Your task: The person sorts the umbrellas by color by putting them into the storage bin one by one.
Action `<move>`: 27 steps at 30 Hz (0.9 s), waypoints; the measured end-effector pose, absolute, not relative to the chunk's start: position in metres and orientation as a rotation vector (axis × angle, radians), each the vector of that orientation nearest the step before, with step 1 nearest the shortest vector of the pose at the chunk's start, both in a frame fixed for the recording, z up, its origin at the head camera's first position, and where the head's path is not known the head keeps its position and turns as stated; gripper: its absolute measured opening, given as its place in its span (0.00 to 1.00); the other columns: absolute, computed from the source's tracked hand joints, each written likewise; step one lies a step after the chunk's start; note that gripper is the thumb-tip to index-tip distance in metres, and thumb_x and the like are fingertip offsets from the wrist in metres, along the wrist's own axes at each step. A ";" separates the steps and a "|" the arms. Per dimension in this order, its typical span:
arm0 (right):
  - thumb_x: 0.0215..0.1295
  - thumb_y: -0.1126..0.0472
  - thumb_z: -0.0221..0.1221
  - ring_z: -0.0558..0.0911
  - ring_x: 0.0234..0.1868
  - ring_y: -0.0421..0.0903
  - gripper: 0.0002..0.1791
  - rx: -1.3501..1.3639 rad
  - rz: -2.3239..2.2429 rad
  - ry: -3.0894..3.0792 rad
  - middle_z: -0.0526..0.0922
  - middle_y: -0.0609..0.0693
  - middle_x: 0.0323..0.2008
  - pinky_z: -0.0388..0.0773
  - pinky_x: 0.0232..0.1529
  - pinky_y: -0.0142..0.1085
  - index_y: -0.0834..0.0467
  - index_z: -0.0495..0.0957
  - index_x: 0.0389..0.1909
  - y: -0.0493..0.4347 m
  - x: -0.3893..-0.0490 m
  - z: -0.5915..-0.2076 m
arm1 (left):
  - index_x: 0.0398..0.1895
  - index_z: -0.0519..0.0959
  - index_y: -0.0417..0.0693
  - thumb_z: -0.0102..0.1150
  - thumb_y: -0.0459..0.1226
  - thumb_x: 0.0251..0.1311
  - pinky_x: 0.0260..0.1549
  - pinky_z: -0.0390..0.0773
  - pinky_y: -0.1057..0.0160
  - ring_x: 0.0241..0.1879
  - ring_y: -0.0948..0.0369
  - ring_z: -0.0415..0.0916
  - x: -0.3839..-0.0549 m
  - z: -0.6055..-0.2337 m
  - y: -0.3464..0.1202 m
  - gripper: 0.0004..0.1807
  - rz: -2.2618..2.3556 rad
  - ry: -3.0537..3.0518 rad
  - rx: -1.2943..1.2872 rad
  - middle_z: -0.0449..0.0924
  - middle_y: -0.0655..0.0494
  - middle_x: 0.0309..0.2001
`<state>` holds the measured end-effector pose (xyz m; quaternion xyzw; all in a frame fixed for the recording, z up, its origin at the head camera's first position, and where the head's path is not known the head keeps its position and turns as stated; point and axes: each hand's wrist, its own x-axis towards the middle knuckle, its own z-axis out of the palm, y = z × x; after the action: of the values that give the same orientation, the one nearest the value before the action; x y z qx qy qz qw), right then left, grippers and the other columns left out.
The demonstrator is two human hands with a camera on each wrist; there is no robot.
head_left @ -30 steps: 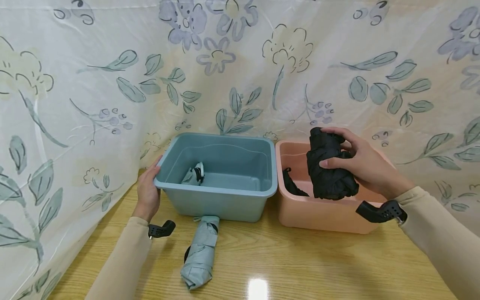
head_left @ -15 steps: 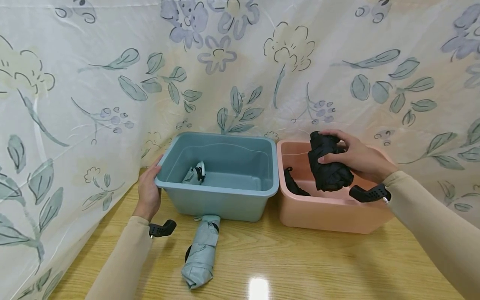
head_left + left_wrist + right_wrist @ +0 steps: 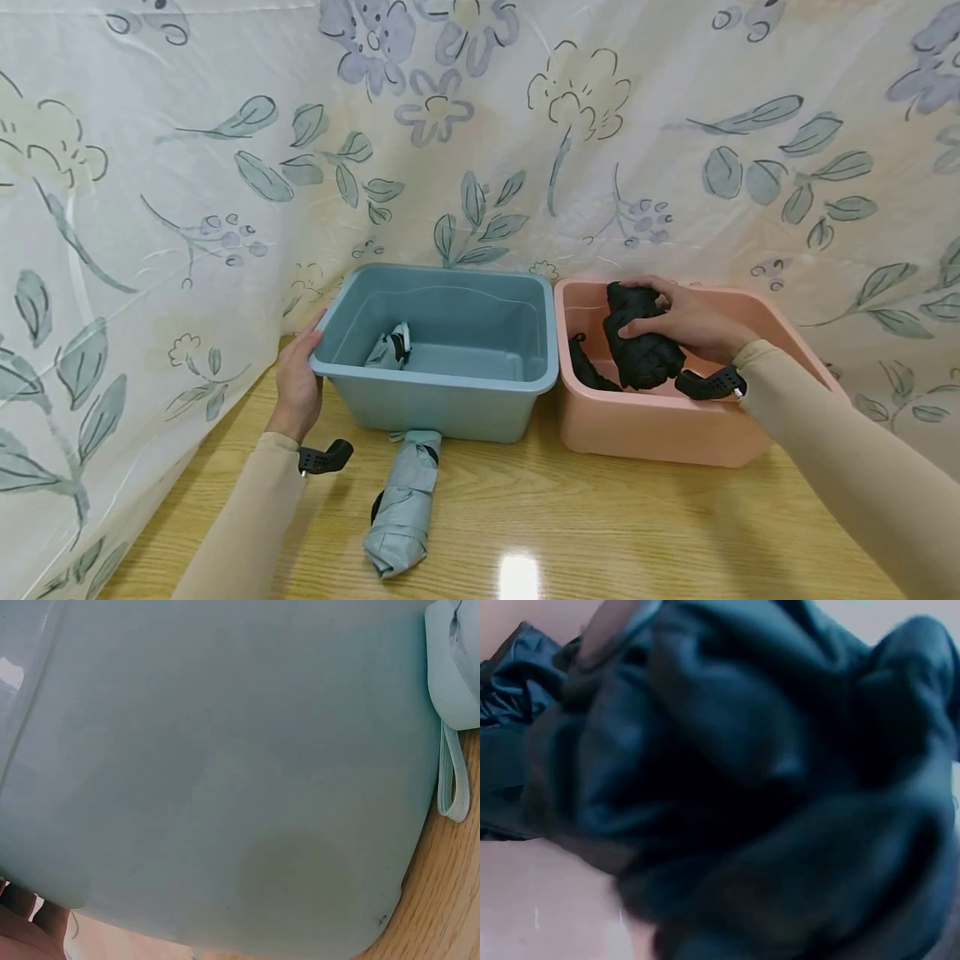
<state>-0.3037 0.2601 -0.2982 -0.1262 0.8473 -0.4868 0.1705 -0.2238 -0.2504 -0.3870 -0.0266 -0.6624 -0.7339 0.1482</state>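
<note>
My right hand [image 3: 686, 321] grips a black folded umbrella [image 3: 647, 342] inside the pink bin [image 3: 667, 429], towards its left end. To the left of it, against the bin's wall, lies another black folded item [image 3: 588, 367], partly hidden. In the right wrist view the held umbrella [image 3: 780, 795] is blurred and fills most of the picture. My left hand [image 3: 297, 379] holds the left rim of the blue bin [image 3: 427, 404]. A grey-blue folded umbrella [image 3: 387, 348] lies in that bin's left part, partly hidden by the front wall.
Another grey-blue folded umbrella [image 3: 405, 504] lies on the wooden table [image 3: 600, 533] in front of the blue bin, its far end close to the bin. The two bins stand side by side. A floral curtain [image 3: 480, 150] hangs behind them and along the left.
My right hand has lowered the black umbrella into the pink bin and shifted it slightly left. The left hand stays on the blue bin's rim.
</note>
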 end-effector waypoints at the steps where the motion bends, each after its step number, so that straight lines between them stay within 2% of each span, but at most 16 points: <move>1: 0.64 0.59 0.69 0.82 0.49 0.60 0.49 -0.356 -1.385 2.396 0.59 0.71 0.60 0.85 0.43 0.50 0.49 0.51 0.79 0.260 -0.305 -0.300 | 0.80 0.54 0.41 0.28 0.39 0.81 0.75 0.47 0.47 0.78 0.53 0.48 -0.224 -0.387 -0.250 0.28 -2.111 -1.904 -0.077 0.51 0.50 0.80; 8: 0.62 0.61 0.70 0.77 0.56 0.62 0.46 -0.428 -1.343 2.378 0.62 0.71 0.64 0.84 0.46 0.49 0.54 0.55 0.77 0.260 -0.314 -0.311 | 0.80 0.54 0.40 0.29 0.39 0.81 0.75 0.48 0.47 0.78 0.53 0.48 -0.224 -0.385 -0.250 0.28 -2.116 -1.888 -0.080 0.51 0.49 0.80; 15: 0.57 0.59 0.74 0.64 0.68 0.64 0.45 -0.527 -1.144 2.487 0.60 0.62 0.72 0.77 0.57 0.49 0.58 0.63 0.73 0.251 -0.320 -0.321 | 0.79 0.55 0.39 0.29 0.38 0.81 0.75 0.48 0.48 0.77 0.54 0.50 -0.224 -0.384 -0.250 0.28 -2.115 -1.871 -0.080 0.53 0.49 0.80; 18: 0.56 0.58 0.75 0.67 0.67 0.62 0.45 -0.539 -1.063 2.494 0.63 0.62 0.71 0.77 0.57 0.45 0.60 0.63 0.72 0.247 -0.323 -0.324 | 0.79 0.55 0.39 0.29 0.38 0.81 0.75 0.48 0.49 0.78 0.54 0.49 -0.223 -0.383 -0.250 0.28 -2.122 -1.861 -0.083 0.53 0.50 0.79; 22: 0.54 0.56 0.76 0.73 0.59 0.57 0.44 -0.552 -1.016 2.521 0.71 0.59 0.64 0.78 0.52 0.37 0.61 0.67 0.70 0.244 -0.329 -0.331 | 0.79 0.56 0.40 0.29 0.38 0.80 0.75 0.48 0.49 0.78 0.54 0.49 -0.224 -0.384 -0.251 0.28 -2.114 -1.866 -0.084 0.53 0.50 0.80; 27: 0.52 0.51 0.77 0.74 0.56 0.56 0.43 -0.568 -0.971 2.563 0.73 0.59 0.61 0.76 0.54 0.38 0.61 0.70 0.67 0.248 -0.334 -0.337 | 0.80 0.55 0.41 0.29 0.39 0.81 0.75 0.48 0.49 0.78 0.54 0.49 -0.224 -0.387 -0.251 0.28 -2.108 -1.895 -0.065 0.52 0.51 0.80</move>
<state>-0.3343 0.2476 -0.3365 -0.2001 0.9023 -0.3417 0.1706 -0.2240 -0.2513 -0.3868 -0.0228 -0.6606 -0.7348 0.1526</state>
